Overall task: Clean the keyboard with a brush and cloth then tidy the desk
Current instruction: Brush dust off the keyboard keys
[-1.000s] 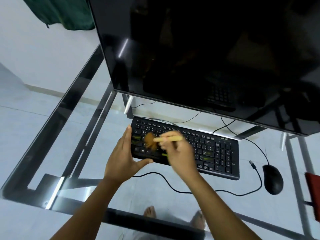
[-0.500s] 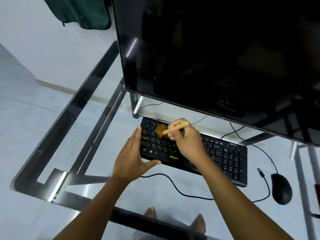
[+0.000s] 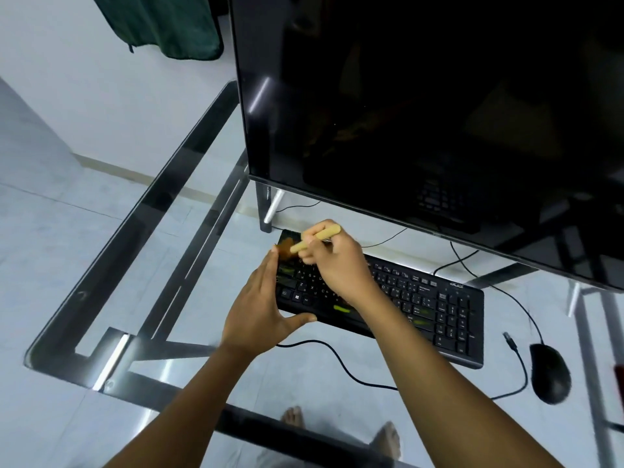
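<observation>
Clasping a wooden-handled brush (image 3: 315, 239) in the right grip (image 3: 337, 266) at the far-left corner of the black keyboard (image 3: 422, 300); bracing its left end with the released, straight-fingered left grip (image 3: 260, 312).

Even, cool light, soft shadows. Glare streak on dark monitor (image 3: 439, 96), glints on glass desk (image 3: 111, 363) frame. Brush (image 3: 314, 238) bristles motion-blurred. Wide-angle bend at edges.

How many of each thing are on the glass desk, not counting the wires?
Monitor: 1
Keyboard: 1
Mouse: 1
Brush: 1, held in the right hand
Red thing cut off at the edge, cannot tell what: 1
Total: 5
</observation>
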Action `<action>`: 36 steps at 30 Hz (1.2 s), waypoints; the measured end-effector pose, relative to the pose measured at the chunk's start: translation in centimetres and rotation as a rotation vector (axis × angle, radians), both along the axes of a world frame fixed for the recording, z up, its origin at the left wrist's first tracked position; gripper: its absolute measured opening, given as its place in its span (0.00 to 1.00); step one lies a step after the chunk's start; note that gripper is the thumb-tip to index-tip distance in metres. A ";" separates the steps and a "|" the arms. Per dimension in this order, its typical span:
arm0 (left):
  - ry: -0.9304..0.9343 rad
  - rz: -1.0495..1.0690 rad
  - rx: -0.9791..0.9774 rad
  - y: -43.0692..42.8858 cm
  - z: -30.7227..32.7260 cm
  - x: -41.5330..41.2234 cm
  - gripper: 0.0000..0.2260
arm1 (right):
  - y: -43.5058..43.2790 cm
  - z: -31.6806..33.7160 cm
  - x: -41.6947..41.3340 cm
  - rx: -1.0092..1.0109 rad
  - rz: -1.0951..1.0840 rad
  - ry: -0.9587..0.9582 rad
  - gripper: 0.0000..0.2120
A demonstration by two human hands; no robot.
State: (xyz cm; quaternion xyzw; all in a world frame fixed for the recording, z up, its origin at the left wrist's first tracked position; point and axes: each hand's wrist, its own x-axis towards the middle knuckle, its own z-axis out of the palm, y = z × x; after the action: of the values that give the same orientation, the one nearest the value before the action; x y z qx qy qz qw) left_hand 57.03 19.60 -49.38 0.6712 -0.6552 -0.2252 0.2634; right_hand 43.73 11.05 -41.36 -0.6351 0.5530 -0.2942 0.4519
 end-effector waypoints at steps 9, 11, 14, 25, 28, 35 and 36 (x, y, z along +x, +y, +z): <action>0.008 0.003 0.004 0.0 0.2 0.0 0.56 | 0.1 0.5 -2.8 0.081 -0.016 0.031 0.05; 0.013 -0.001 0.020 0.0 0.1 0.0 0.56 | -0.1 0.2 -3.6 -0.054 -0.089 0.145 0.05; 0.014 0.002 0.026 -0.1 0.0 0.0 0.55 | 0.2 0.7 -4.7 -0.190 -0.088 0.178 0.05; 0.050 -0.007 0.042 0.1 -0.1 0.2 0.54 | 3.1 0.9 -5.4 0.026 0.098 0.076 0.04; 0.086 -0.021 0.058 0.1 0.1 0.3 0.54 | 2.6 0.4 -6.3 -0.041 0.054 0.196 0.05; 0.317 -0.061 0.078 -0.9 2.1 0.5 0.44 | 2.5 0.8 -8.2 0.117 -0.067 -0.020 0.06; 0.312 -0.069 0.085 -1.0 2.2 0.2 0.44 | 2.3 0.6 -8.6 0.082 -0.090 0.032 0.06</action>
State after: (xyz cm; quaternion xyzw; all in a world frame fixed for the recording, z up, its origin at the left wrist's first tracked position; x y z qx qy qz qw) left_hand 57.27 18.55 -47.17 0.6156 -0.6191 -0.3631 0.3254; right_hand 35.13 13.37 -40.72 -0.5951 0.5996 -0.2813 0.4551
